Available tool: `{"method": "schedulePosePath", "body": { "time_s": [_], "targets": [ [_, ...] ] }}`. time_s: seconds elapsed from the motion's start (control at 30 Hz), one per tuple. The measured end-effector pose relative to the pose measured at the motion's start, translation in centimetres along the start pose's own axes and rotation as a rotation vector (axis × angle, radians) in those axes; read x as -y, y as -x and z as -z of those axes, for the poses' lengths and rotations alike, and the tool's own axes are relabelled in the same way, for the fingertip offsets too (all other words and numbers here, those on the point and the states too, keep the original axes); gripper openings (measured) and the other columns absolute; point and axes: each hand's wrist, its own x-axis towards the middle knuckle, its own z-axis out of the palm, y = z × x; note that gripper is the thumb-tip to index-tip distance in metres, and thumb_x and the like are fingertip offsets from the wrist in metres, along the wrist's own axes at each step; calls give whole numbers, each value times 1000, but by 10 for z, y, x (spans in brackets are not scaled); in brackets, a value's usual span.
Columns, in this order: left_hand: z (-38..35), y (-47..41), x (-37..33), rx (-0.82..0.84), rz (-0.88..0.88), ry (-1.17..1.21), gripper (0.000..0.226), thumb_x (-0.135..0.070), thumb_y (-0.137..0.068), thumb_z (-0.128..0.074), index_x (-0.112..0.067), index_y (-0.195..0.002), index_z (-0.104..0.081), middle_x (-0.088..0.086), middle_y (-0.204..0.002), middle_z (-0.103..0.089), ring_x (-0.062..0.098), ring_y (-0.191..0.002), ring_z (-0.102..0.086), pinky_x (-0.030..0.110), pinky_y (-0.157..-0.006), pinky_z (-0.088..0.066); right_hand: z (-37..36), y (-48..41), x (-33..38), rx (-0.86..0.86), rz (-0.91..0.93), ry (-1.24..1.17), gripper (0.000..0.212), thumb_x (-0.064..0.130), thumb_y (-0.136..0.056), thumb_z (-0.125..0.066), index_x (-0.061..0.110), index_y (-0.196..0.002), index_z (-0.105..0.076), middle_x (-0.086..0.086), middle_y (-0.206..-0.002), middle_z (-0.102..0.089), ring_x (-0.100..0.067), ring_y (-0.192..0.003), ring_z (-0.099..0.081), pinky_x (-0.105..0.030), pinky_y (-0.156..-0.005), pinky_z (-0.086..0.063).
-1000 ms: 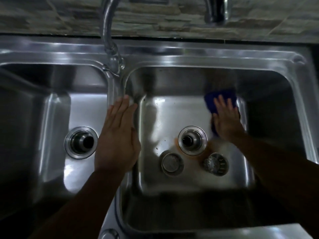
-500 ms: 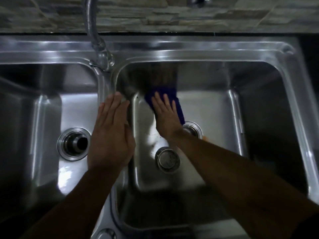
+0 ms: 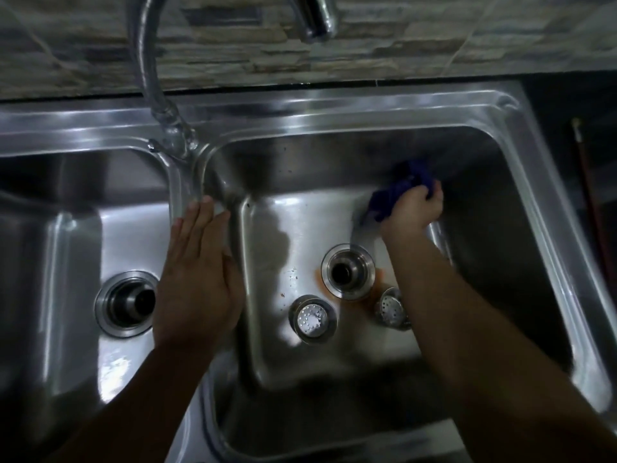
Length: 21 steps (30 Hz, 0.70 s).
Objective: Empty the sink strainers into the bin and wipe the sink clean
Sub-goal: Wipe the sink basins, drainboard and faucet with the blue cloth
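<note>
Double steel sink (image 3: 334,105) seen from above, pretty dim lighting. Far left is the left basin with its open drain (image 3: 128,302), no strainer sitting in it. Next over, the left hand (image 3: 197,279) lies flat and spread wide, palm down on the divider between the two basins, fingers pointing toward the back wall, holding nothing. The tap (image 3: 153,78) rises from the back rim just behind those fingertips and curves up out of view, with its spout (image 3: 317,18) poking in at the top. In the right basin, one strainer (image 3: 312,317) sits on the floor just in front and left of the right drain (image 3: 349,270), which is open too, with an orange rusty-looking stain around it. A second strainer (image 3: 390,307) lies tilted just right of that drain, partly hidden under the right forearm. Then the right hand (image 3: 414,208) is clenched around a dark blue cloth (image 3: 397,192), pressing it against the back right corner of the basin floor where it meets the wall
</note>
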Motion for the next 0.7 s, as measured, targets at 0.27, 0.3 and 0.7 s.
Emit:
{"method": "schedulePosePath", "body": {
  "time_s": [0.27,0.3,0.7],
  "targets": [
    [-2,-1,6,11,-18,-9,51,-11,-96,-39,1,-145,-47,18,-159,-37,29,-152,-28,50,-126,-22,-92,116,29,145,139,-62,67,-1,-102,-31,7,-159,3,-10,-167,5,-22,-154,-8,-23,-121,-8],
    [-2,0,6,16,-16,-5,51,-12,-97,-38,0,-145,-46,18,-159,-37,28,-152,-27,48,-126,-21,-95,129,22,194,184,-23,67,-2,-102,-30,4,-158,6,-9,-167,12,-19,-154,0,-20,-119,-4],
    [1,0,0,13,-38,24,52,-7,-94,-39,4,-144,-47,22,-156,-40,33,-150,-31,54,-124,-24,-64,3,24,19,223,-95,61,9,-105,-23,6,-158,8,-18,-166,9,-34,-154,0,-30,-125,-3]
  ]
}}
